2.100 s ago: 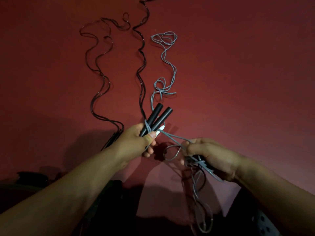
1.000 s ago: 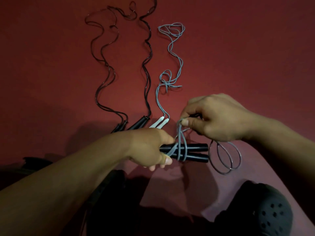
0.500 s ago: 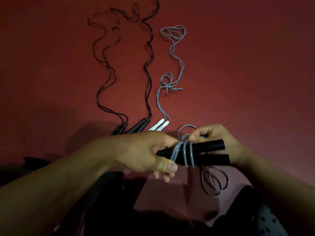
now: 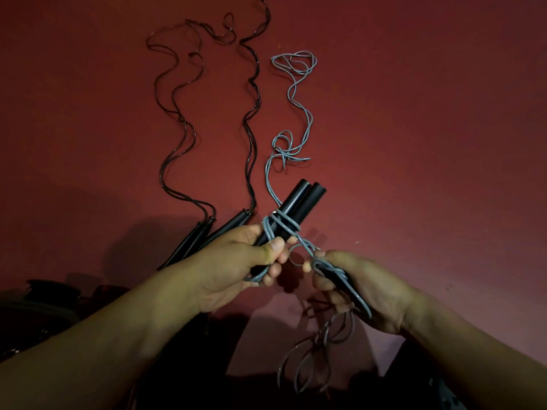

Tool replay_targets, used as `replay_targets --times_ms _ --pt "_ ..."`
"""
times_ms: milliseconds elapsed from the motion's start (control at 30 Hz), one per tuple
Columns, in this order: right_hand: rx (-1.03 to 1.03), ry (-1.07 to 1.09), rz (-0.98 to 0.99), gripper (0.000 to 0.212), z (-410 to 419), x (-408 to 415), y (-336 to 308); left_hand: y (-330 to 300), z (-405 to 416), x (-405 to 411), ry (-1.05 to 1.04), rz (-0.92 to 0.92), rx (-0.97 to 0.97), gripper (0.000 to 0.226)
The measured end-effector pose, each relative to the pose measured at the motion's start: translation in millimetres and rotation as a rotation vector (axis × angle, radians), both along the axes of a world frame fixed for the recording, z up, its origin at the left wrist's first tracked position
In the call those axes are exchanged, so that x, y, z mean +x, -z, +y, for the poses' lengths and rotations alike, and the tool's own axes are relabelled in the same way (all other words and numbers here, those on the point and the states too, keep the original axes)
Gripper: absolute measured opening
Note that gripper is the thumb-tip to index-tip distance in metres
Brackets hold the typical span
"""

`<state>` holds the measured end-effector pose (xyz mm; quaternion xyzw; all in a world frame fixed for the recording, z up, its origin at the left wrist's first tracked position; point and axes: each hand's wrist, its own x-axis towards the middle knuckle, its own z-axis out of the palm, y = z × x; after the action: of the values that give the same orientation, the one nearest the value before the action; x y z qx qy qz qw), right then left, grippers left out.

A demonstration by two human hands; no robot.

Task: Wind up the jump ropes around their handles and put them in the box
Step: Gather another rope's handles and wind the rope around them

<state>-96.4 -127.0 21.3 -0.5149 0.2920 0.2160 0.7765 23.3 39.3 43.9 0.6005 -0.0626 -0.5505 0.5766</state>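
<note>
The left hand [image 4: 236, 261] grips the black handles [image 4: 299, 207] with a few grey rope [image 4: 281, 229] turns wound on; the right hand [image 4: 355, 287] pinches the slack, loops dangling; three ropes [image 4: 251, 113] lie unwound on the red floor [image 4: 414, 113]; no box visible.

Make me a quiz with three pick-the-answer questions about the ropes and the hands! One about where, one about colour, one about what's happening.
1. Where do the two black ropes lie?
A. on the red floor, left of the held handles
B. in a box
C. over an arm

2. What colour is the cord round the held handles?
A. yellow
B. grey
C. green

3. What is the right hand doing?
A. resting flat
B. pointing
C. gripping loops of cord

Answers:
1 A, the black ropes snake over the red floor.
2 B, grey cord wraps the black handles in the left hand.
3 C, the right hand has fingers curled round loops.
</note>
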Motion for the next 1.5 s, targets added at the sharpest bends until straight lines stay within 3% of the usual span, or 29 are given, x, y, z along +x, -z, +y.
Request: replay_targets --times_ms 233,467,733,867,967,1133,1233,1300,1500 --pt "0.155 0.04 0.086 0.043 0 8 -5 2 -5 4 -0.116 -0.035 0.09 0.015" --pt "0.14 0.06 0.057 0.016 2 8 -1 5 -6 3 -0.219 -0.059 0.08 0.016" --pt "0.147 0.135 0.144 0.003 0 12 0 -1 -8 12 -0.349 0.275 -0.176 0.021" --pt "0.082 0.165 0.105 0.004 -4 20 3 -2 -11 16 -0.379 0.283 -0.192 0.019" --pt "-0.099 0.221 0.08 0.009 -9 26 8 -3 -14 21 -0.41 0.239 -0.148 0.015" --pt "-0.351 0.343 -0.009 0.02 -19 29 6 -12 -22 33 -0.301 -0.036 -0.005 0.017" --pt "-0.745 0.11 -0.241 0.032 -32 24 -6 -17 -30 41 -0.2 -0.163 0.073 0.016" --pt "-1.029 -0.13 -0.391 0.024 -44 27 -18 -26 -35 49 -0.16 -0.222 0.116 0.017" --pt "-1.381 -0.367 -0.425 0.03 -85 49 -82 -65 -42 98 -0.158 -0.443 0.34 0.022"
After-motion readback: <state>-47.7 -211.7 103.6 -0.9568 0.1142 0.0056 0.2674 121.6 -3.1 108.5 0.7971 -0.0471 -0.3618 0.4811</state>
